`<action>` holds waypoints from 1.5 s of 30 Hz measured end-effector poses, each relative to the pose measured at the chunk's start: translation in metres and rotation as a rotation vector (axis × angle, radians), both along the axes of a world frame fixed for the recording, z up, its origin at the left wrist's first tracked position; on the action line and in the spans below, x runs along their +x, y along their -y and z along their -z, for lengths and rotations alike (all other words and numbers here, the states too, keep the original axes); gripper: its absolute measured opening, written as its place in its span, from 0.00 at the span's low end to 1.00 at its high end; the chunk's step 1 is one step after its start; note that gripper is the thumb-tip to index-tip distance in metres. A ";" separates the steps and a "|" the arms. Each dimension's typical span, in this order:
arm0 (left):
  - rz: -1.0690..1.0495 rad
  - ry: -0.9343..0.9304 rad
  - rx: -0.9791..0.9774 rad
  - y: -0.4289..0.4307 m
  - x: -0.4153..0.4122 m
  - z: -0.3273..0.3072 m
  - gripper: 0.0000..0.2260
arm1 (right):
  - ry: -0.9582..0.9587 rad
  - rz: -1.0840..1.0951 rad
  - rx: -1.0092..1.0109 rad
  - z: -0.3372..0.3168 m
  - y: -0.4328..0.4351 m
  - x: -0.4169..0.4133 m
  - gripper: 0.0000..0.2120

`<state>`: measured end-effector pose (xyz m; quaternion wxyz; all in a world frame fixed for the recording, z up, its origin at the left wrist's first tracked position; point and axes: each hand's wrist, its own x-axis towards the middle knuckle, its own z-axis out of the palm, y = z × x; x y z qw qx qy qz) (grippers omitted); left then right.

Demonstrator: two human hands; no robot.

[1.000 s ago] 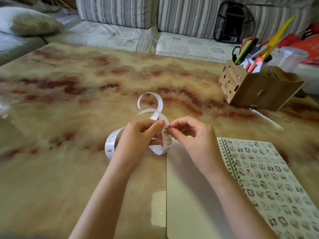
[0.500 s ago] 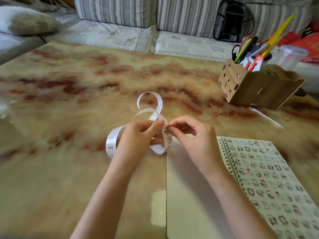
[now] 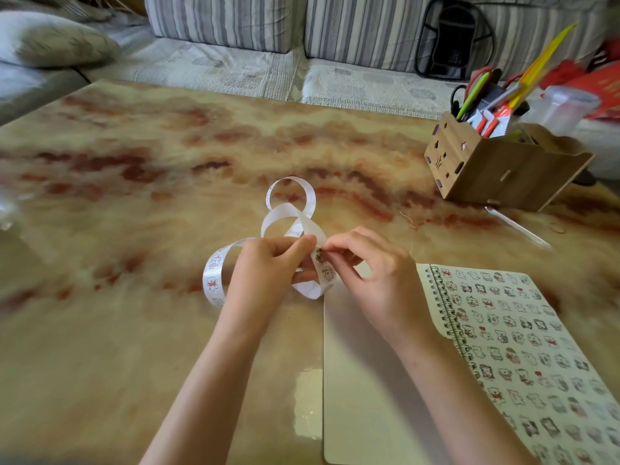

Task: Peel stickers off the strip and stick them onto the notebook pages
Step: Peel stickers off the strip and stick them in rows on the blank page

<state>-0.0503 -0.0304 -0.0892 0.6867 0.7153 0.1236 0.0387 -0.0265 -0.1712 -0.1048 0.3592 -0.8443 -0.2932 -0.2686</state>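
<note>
The notebook [image 3: 503,347] lies open on the surface [image 3: 134,330], at the near right. Just left of its far corner the two hands meet, the left hand [image 3: 265,273] beside the right hand [image 3: 379,280], both pinching the strip [image 3: 211,280] between them. The strip loops away behind the hands and curls out to their left. A box [image 3: 496,172] stands at the far right of the surface, behind the notebook, with pens [image 3: 469,95] upright in it. Behind the surface runs a sofa [image 3: 235,62], with a pillow [image 3: 50,41] at its left end.

Head cam, wide-angle, faces fwd & down, close over table [image 3: 134,347]; sofa [image 3: 235,62] beyond.
</note>
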 end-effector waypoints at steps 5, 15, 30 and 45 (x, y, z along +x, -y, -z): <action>-0.050 0.004 0.049 0.000 0.000 0.000 0.14 | -0.053 -0.011 0.025 0.000 0.000 0.001 0.03; -0.038 -0.006 0.120 -0.002 0.002 0.004 0.10 | -0.327 0.018 0.111 -0.007 -0.003 -0.002 0.02; -0.061 -0.073 0.291 -0.020 0.008 0.011 0.10 | -1.034 0.155 0.165 -0.016 0.014 0.030 0.02; -0.033 -0.076 0.321 -0.022 0.009 0.012 0.09 | -1.001 0.227 0.179 -0.009 0.003 0.037 0.05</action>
